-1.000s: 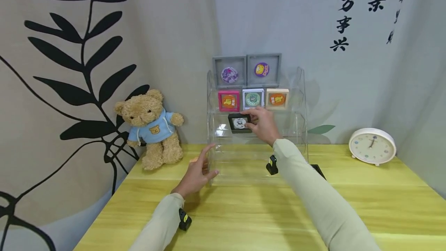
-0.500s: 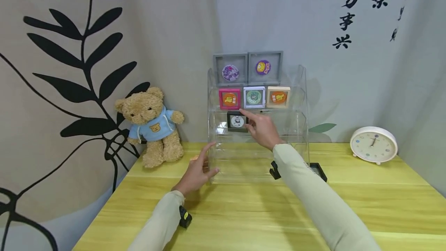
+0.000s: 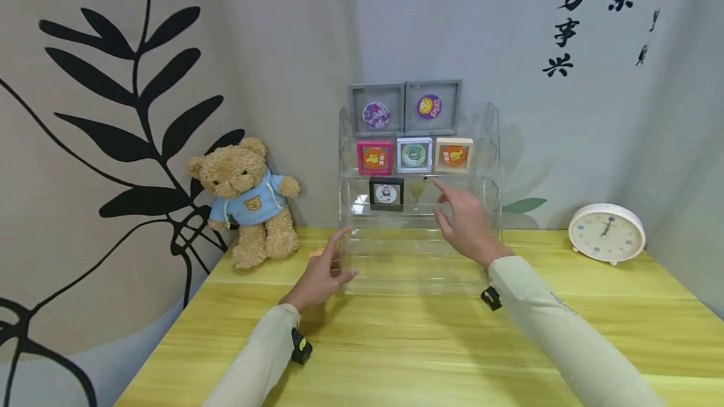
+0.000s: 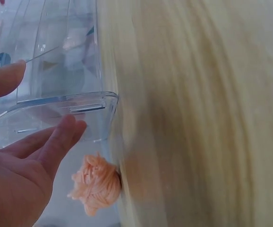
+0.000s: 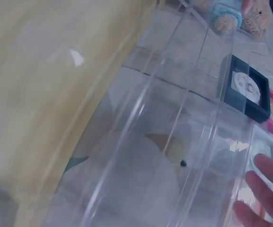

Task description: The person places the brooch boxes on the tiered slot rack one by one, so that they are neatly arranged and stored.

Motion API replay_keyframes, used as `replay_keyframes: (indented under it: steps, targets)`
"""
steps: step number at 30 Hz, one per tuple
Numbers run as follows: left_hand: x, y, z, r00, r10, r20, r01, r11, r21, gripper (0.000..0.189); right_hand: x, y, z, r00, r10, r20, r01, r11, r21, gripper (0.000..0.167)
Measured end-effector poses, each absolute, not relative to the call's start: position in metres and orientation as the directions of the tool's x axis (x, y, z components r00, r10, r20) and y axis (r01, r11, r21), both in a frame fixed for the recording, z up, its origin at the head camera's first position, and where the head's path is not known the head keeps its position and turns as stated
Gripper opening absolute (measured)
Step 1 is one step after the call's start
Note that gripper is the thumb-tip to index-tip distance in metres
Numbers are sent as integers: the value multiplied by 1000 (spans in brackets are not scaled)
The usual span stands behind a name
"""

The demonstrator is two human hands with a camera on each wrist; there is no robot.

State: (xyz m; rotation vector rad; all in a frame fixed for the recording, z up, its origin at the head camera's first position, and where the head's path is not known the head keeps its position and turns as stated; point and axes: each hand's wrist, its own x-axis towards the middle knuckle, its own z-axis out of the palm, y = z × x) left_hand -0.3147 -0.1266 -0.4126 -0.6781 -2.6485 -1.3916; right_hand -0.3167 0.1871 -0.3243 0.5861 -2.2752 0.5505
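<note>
A clear acrylic tiered rack (image 3: 415,262) stands on the table. My left hand (image 3: 319,278) is at its left side; in the left wrist view the thumb (image 4: 9,78) and extended fingers (image 4: 58,142) lie on either side of the clear side panel. My right hand (image 3: 469,225) hovers in front of the middle tier, holding nothing, with its index finger extended. Left of it, a black square display frame (image 3: 386,208) with a round black-and-white badge stands on that tier. Above are a pink frame (image 3: 375,171), a white frame (image 3: 415,170) and a cream frame (image 3: 454,170).
Two grey frames (image 3: 405,108) stand on the top tier. A teddy bear (image 3: 249,203) in a blue hoodie sits left of the rack, a white clock (image 3: 606,234) at the right. An orange crumpled ball (image 4: 96,184) lies beside the rack's left side. A printed curtain hangs behind.
My right hand let go of the black frame, which now stands on the middle tier, and drew away to the right. My left hand stayed at the rack's side.
</note>
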Motion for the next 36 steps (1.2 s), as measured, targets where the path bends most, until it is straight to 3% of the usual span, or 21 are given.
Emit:
replay_keyframes:
  steps: [5, 9, 11, 13, 17, 19, 22, 28, 36]
  targets:
    - [-312, -125, -412, -906, 343, 246, 396, 490, 777, 93, -287, 226, -336, -578, -237, 781, -594, 778, -204, 40]
    - [-311, -125, -412, -907, 352, 229, 388, 491, 780, 92, -268, 263, -348, -571, -164, 804, -553, 801, -230, 32]
    - [-311, -125, -412, -907, 354, 228, 387, 488, 782, 92, -263, 281, -356, -604, -115, 788, -502, 823, -265, 25]
    - [-310, -126, -412, -909, 348, 229, 383, 485, 786, 92, -263, 295, -367, -683, -91, 725, -448, 836, -317, 20]
    - [-310, -127, -411, -912, 342, 225, 376, 486, 789, 94, -270, 316, -388, -886, -140, 443, -338, 849, -406, 26]
    - [-311, -126, -411, -909, 350, 226, 381, 483, 788, 93, -275, 325, -397, -938, -174, 301, -293, 862, -413, 34]
    - [-313, -123, -409, -901, 369, 229, 396, 481, 782, 92, -283, 335, -405, -961, -192, 202, -259, 881, -396, 37]
    - [-312, -122, -409, -902, 386, 194, 380, 492, 784, 92, -296, 344, -406, -969, -212, 131, -244, 910, -335, 25]
    - [-313, -123, -409, -907, 364, 210, 380, 495, 782, 92, -312, 342, -402, -981, -192, 11, -185, 927, -327, 27]
